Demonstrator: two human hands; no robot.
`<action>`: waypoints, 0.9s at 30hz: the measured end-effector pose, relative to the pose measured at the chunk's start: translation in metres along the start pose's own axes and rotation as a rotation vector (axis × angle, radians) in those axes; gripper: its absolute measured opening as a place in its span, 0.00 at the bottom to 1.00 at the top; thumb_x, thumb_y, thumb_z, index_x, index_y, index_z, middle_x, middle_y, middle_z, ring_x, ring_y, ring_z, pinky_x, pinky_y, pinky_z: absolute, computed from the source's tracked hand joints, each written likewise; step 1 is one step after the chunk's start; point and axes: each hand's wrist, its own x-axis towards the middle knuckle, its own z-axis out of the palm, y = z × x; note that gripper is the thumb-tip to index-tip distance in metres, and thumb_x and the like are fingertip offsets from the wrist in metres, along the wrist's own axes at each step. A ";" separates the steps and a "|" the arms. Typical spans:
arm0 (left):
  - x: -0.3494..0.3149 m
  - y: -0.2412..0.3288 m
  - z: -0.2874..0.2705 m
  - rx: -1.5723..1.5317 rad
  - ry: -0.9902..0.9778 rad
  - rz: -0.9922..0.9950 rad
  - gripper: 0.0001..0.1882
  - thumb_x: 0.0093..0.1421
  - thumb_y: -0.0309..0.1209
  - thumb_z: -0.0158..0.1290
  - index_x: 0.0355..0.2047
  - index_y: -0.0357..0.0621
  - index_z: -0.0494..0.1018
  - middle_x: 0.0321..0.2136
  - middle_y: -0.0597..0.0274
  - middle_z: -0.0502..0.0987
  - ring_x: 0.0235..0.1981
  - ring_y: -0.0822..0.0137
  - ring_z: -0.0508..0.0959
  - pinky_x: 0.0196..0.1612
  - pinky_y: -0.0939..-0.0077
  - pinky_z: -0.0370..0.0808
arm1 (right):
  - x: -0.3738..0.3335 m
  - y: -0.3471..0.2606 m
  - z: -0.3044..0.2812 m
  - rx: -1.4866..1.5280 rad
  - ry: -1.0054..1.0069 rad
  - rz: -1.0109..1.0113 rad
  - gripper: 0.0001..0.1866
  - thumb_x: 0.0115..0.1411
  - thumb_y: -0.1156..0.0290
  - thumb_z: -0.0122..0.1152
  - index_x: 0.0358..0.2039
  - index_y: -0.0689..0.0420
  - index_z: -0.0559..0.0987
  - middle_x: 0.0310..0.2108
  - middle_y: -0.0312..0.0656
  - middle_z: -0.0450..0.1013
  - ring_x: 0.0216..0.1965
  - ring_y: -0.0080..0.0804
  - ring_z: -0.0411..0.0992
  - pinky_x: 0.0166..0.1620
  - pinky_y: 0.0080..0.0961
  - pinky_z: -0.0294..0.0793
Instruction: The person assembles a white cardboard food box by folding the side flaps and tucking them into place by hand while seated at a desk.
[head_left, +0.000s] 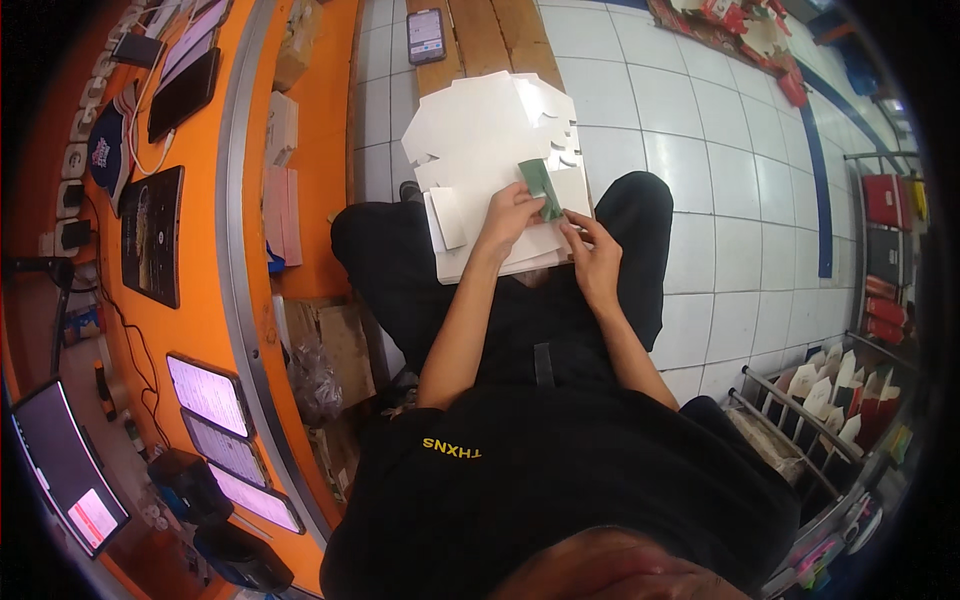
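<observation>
A stack of flat white die-cut box blanks (465, 130) lies before me, partly on a wooden bench and reaching over my lap. Above the stack, a small folded green sheet (538, 180) is pinched in my left hand (510, 217), its fingers closed at the sheet's left edge. My right hand (597, 262) is at the sheet's lower right corner, thumb and forefinger drawn together; what lies between them is too small to make out. A narrow white flap (447, 218) stands out at the left side of the top blank.
On the wooden bench (490, 35) beyond the stack lies a phone (426, 37). An orange counter (215, 270) at the left carries a tablet (152, 237), several phones and a monitor (72, 465). Metal racks with red and white boxes (835, 395) stand at the right, over white floor tiles.
</observation>
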 end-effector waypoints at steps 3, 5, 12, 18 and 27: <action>-0.006 -0.003 0.005 0.001 -0.050 0.061 0.18 0.66 0.21 0.54 0.55 0.28 0.71 0.43 0.50 0.82 0.41 0.64 0.83 0.42 0.74 0.83 | 0.002 -0.004 0.009 -0.119 0.028 -0.159 0.11 0.63 0.69 0.69 0.45 0.57 0.87 0.36 0.47 0.81 0.33 0.36 0.82 0.38 0.31 0.80; -0.009 -0.004 0.008 0.028 -0.035 0.068 0.19 0.66 0.20 0.54 0.56 0.27 0.71 0.44 0.48 0.82 0.42 0.65 0.84 0.43 0.74 0.84 | 0.005 -0.006 0.013 -0.088 0.020 -0.125 0.11 0.64 0.69 0.69 0.45 0.58 0.86 0.33 0.46 0.80 0.31 0.35 0.81 0.34 0.31 0.79; -0.026 0.000 0.018 0.317 -0.017 0.012 0.23 0.66 0.21 0.55 0.61 0.26 0.68 0.44 0.47 0.82 0.42 0.66 0.84 0.43 0.74 0.84 | 0.019 -0.002 0.023 -0.098 -0.009 0.006 0.13 0.64 0.66 0.70 0.39 0.64 0.83 0.34 0.48 0.78 0.24 0.32 0.79 0.28 0.28 0.77; -0.058 0.042 -0.003 0.515 0.114 0.284 0.19 0.66 0.24 0.56 0.56 0.31 0.73 0.44 0.46 0.82 0.40 0.63 0.83 0.43 0.70 0.81 | 0.032 0.016 0.020 -0.224 -0.058 0.026 0.19 0.64 0.62 0.66 0.47 0.64 0.81 0.33 0.53 0.79 0.35 0.45 0.81 0.41 0.39 0.79; -0.080 0.078 -0.087 -0.047 0.163 -0.004 0.28 0.68 0.45 0.58 0.55 0.31 0.73 0.47 0.56 0.81 0.48 0.64 0.80 0.49 0.67 0.77 | 0.034 0.003 0.006 -0.079 -0.087 0.003 0.15 0.66 0.71 0.58 0.50 0.67 0.79 0.39 0.57 0.80 0.38 0.46 0.81 0.44 0.37 0.78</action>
